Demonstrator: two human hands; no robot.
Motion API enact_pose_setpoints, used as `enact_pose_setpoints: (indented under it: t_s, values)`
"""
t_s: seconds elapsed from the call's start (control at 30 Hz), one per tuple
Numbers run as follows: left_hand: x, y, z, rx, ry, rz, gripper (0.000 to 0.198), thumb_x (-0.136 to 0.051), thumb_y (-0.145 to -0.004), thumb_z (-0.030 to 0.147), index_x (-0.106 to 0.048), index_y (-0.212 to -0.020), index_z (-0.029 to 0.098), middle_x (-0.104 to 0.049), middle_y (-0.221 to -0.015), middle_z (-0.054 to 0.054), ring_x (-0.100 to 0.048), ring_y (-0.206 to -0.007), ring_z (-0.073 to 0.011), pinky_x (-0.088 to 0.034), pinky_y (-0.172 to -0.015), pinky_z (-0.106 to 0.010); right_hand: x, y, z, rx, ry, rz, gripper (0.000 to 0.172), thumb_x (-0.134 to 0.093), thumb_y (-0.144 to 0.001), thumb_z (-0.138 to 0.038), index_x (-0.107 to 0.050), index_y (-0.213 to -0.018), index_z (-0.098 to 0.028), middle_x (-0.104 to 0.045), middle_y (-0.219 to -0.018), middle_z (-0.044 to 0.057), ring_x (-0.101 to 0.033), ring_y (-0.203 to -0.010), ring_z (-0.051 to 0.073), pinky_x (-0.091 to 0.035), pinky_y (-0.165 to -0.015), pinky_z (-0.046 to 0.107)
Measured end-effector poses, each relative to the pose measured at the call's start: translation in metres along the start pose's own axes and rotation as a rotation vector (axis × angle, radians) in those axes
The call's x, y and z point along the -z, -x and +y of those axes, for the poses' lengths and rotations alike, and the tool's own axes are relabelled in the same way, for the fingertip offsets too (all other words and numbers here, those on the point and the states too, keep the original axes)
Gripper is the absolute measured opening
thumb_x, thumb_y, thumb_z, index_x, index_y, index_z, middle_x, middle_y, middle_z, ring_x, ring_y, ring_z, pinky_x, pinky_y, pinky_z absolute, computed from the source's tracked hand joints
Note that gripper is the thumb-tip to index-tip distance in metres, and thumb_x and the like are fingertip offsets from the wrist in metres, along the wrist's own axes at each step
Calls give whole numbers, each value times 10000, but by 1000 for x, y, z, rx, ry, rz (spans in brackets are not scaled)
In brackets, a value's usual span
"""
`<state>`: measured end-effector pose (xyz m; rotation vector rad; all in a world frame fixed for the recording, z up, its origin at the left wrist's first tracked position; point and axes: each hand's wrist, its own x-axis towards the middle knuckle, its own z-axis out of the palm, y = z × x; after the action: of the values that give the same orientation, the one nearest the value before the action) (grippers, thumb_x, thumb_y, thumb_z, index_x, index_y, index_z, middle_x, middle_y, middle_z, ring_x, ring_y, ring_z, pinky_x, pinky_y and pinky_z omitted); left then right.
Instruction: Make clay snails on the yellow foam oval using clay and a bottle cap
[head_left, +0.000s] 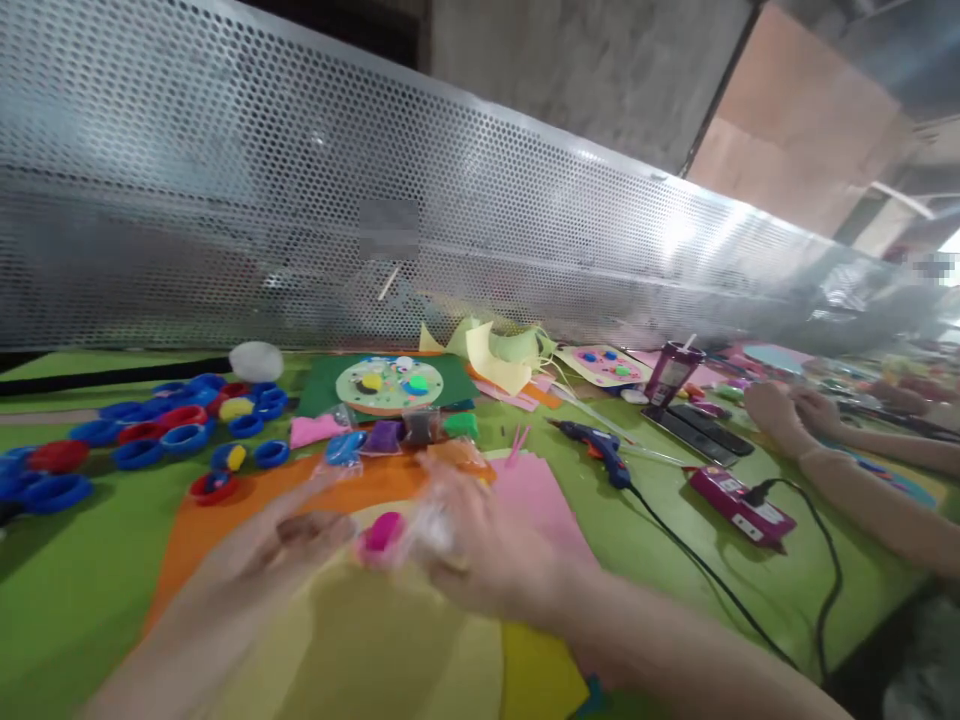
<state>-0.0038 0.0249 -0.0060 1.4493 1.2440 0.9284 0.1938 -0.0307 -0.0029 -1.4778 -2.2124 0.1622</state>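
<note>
Both my hands meet low in the middle, smeared by motion. My left hand [289, 545] and my right hand [480, 550] hold between them a small clear plastic bag [420, 525] with a bright pink piece [382, 532] in it. They hover over stacked yellow [390, 650], orange [217, 520] and pink [536, 495] foam sheets. Just beyond lie several small bags of coloured bits [390, 437] and a round pale-green disc [390, 385] with pompoms, on a dark green sheet.
Several blue and red rings [150, 435] and a white pompom [256, 361] lie at left on the green table [67, 590]. A blue glue gun [600, 448], its black cord, a pink power strip [739, 505], a purple cup [671, 372]. Another person's hands [787, 415] at right. A perforated metal wall [300, 220] behind.
</note>
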Motion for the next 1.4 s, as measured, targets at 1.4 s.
enact_pose_setpoints:
  t_s: [1.4]
  values:
    - [-7, 20, 12, 327, 367, -358, 803, -768, -606, 335, -370, -1277, 146, -642, -734, 6, -585, -733, -152, -403, -724, -265, -12, 1, -6, 220, -510, 251, 117, -570, -832, -194, -680, -872, -206, -668, -717, 36, -606, -658, 123, -496, -582, 217]
